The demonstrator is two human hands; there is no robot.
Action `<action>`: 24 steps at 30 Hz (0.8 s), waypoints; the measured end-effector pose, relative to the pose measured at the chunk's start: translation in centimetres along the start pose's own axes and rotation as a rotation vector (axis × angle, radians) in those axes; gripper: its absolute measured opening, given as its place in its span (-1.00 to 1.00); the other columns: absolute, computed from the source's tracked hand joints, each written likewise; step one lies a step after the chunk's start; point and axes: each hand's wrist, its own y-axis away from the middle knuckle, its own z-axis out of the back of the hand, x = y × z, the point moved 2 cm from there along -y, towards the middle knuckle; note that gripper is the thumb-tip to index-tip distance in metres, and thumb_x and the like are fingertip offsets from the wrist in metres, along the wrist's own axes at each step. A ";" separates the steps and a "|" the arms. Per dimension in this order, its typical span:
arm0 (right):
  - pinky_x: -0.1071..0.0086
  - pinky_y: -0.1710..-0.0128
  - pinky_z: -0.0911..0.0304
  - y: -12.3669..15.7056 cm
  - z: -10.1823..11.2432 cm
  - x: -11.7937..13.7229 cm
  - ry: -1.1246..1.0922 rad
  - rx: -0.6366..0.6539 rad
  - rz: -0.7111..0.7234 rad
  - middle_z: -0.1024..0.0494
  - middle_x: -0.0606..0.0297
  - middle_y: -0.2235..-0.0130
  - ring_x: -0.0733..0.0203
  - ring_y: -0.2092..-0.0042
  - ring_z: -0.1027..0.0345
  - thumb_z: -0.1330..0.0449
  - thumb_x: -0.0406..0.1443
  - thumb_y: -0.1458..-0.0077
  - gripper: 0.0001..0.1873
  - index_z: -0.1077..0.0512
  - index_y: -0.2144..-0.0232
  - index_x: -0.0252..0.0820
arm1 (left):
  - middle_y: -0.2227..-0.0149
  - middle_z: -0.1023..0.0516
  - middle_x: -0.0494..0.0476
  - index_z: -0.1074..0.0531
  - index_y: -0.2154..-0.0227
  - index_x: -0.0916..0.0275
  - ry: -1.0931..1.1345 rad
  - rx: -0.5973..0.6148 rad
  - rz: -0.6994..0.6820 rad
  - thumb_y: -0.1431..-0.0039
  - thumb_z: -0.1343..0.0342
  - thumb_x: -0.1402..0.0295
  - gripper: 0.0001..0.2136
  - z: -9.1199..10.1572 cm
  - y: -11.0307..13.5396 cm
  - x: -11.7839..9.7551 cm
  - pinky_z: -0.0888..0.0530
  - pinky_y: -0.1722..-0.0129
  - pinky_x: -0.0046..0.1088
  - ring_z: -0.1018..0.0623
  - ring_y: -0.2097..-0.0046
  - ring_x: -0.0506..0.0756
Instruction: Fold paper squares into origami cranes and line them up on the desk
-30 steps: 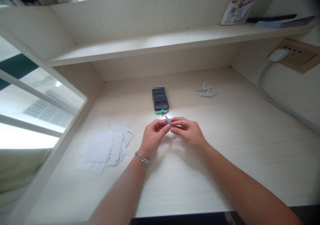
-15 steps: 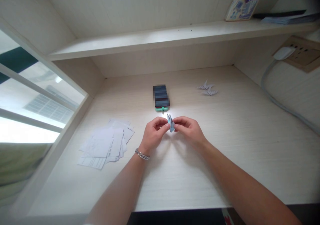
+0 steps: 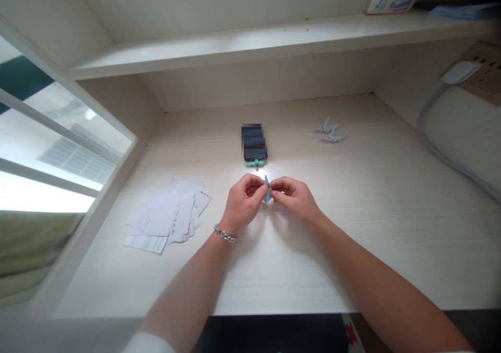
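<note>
A small piece of folded paper [image 3: 267,195], bluish white and pointed, is held up over the desk between both my hands. My left hand [image 3: 246,199] pinches its left side between thumb and fingers, and a chain bracelet [image 3: 225,233] circles that wrist. From the right, my right hand [image 3: 294,197] pinches the other side. My fingers cover much of the folds. Just beyond my hands lies a phone [image 3: 254,141] with a green lower edge, its screen blurred out. Farther back on the right sit a few small folded paper figures [image 3: 331,131].
Loose sheets of paper [image 3: 160,212] lie in an overlapping pile on the left of the desk [image 3: 391,227]. A shelf [image 3: 219,47] crosses above the back. On the right wall, a white plug with a grey cable [image 3: 442,162] sits in a socket panel [image 3: 487,76].
My fingers have closed further over the folded paper, and it looks narrower, with less of it showing. The camera view has shifted slightly; the phone, sheets and paper figures stay in place.
</note>
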 end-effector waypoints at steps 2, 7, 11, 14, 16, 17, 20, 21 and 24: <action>0.33 0.32 -0.31 0.0 0.0 0.0 -0.005 -0.006 0.005 -0.51 0.27 0.37 0.18 0.31 -0.39 -0.23 -0.31 0.10 -0.88 -0.46 0.41 -0.21 | 0.35 -0.47 0.10 -0.39 0.35 0.29 -0.014 0.004 -0.002 -0.06 -0.14 0.31 -0.85 0.0 0.0 0.0 -0.44 0.32 -0.49 -0.48 0.32 0.00; 0.34 0.32 -0.29 0.1 -0.2 0.2 -0.066 -0.021 0.033 -0.49 0.27 0.37 0.21 0.32 -0.37 -0.24 -0.25 0.05 -0.85 -0.43 0.40 -0.21 | 0.34 -0.47 0.11 -0.39 0.35 0.29 -0.021 0.016 -0.011 -0.07 -0.13 0.31 -0.86 -0.2 0.0 -0.2 -0.45 0.32 -0.49 -0.48 0.33 0.00; 0.34 0.35 -0.29 0.3 -0.2 0.1 -0.069 -0.042 0.041 -0.50 0.26 0.37 0.22 0.33 -0.37 -0.21 -0.21 0.01 -0.82 -0.44 0.37 -0.21 | 0.34 -0.47 0.11 -0.39 0.35 0.29 -0.019 0.032 -0.016 -0.08 -0.12 0.31 -0.86 -0.2 0.0 -0.4 -0.46 0.31 -0.48 -0.49 0.32 0.00; 0.33 0.36 -0.30 0.3 -0.2 0.0 -0.031 -0.058 0.035 -0.51 0.24 0.37 0.21 0.34 -0.38 -0.21 -0.19 0.01 -0.79 -0.45 0.36 -0.21 | 0.32 -0.47 0.11 -0.38 0.35 0.28 -0.028 0.042 -0.013 -0.07 -0.13 0.32 -0.86 -0.1 0.0 -0.4 -0.46 0.27 -0.46 -0.50 0.29 0.01; 0.32 0.35 -0.30 0.3 -0.1 -0.1 -0.011 -0.063 0.036 -0.51 0.23 0.36 0.19 0.33 -0.38 -0.21 -0.18 0.01 -0.79 -0.45 0.36 -0.21 | 0.29 -0.47 0.12 -0.36 0.33 0.27 -0.027 0.066 0.001 -0.04 -0.15 0.35 -0.85 -0.1 0.0 -0.2 -0.47 0.21 -0.43 -0.50 0.25 0.02; 0.32 0.35 -0.31 0.2 -0.1 -0.2 -0.005 -0.064 0.039 -0.52 0.23 0.35 0.19 0.33 -0.39 -0.21 -0.18 0.01 -0.79 -0.46 0.36 -0.21 | 0.28 -0.47 0.12 -0.35 0.32 0.27 -0.026 0.082 0.008 -0.02 -0.16 0.37 -0.84 -0.1 0.0 -0.1 -0.47 0.18 -0.41 -0.51 0.24 0.03; 0.32 0.33 -0.31 0.2 -0.1 -0.2 0.006 -0.050 0.050 -0.52 0.22 0.34 0.18 0.31 -0.39 -0.21 -0.19 0.01 -0.79 -0.46 0.36 -0.22 | 0.29 -0.47 0.11 -0.33 0.34 0.27 -0.040 0.110 0.016 0.00 -0.16 0.41 -0.84 -0.1 0.1 0.1 -0.47 0.15 -0.38 -0.51 0.23 0.03; 0.31 0.33 -0.31 0.2 -0.1 -0.1 0.007 -0.043 0.051 -0.52 0.22 0.34 0.18 0.31 -0.39 -0.21 -0.19 0.01 -0.79 -0.46 0.35 -0.22 | 0.30 -0.46 0.10 -0.33 0.35 0.27 -0.048 0.111 0.015 0.00 -0.15 0.42 -0.85 -0.1 0.1 0.1 -0.47 0.16 -0.38 -0.51 0.24 0.03; 0.31 0.31 -0.31 0.3 -0.2 -0.1 0.008 -0.032 0.049 -0.53 0.22 0.33 0.17 0.30 -0.39 -0.22 -0.19 0.01 -0.79 -0.46 0.35 -0.22 | 0.34 -0.46 0.09 -0.33 0.38 0.26 -0.076 0.098 0.015 -0.01 -0.13 0.42 -0.89 -0.2 0.2 0.0 -0.48 0.21 -0.40 -0.51 0.27 0.03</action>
